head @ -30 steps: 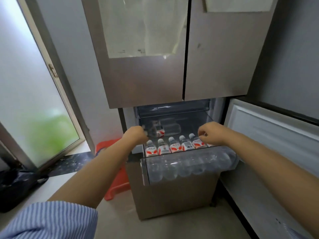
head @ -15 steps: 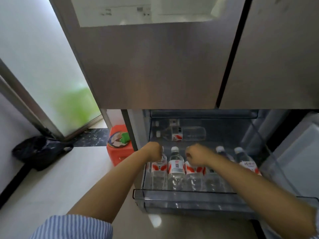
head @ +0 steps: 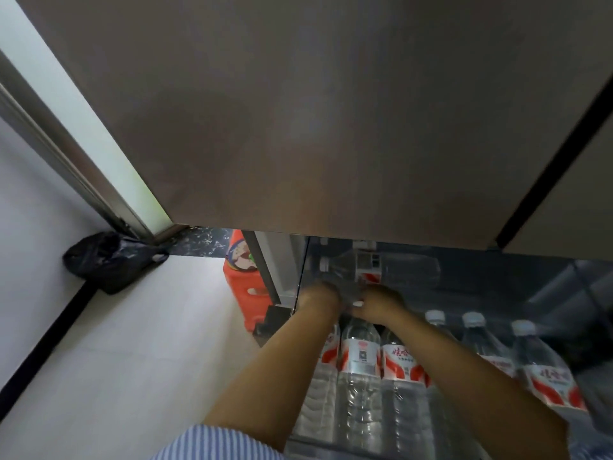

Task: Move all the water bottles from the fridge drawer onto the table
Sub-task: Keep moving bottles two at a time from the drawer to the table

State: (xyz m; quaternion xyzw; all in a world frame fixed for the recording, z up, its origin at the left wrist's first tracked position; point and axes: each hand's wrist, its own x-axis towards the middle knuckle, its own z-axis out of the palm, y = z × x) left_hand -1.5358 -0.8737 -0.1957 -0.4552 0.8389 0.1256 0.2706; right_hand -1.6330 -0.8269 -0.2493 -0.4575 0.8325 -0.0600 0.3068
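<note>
Several clear water bottles with red and white labels stand in a row in the open fridge drawer (head: 331, 444). One more bottle (head: 384, 270) lies on its side at the back. My left hand (head: 320, 297) is curled over the top of the leftmost bottle (head: 326, 356). My right hand (head: 381, 302) is curled over the top of the third bottle (head: 399, 361). The second bottle (head: 360, 355) stands between my hands, with its white cap showing. My fingers are hidden behind the backs of my hands. Two bottles (head: 544, 376) further right stand untouched.
The closed upper fridge doors (head: 298, 127) hang low over the drawer. An orange plastic stool (head: 243, 290) stands left of the fridge. A black bag (head: 106, 260) lies on the pale floor by the frosted glass door (head: 66, 104).
The view has moved closer and lower over the drawer. My hands have come closer together at the left bottles' tops.
</note>
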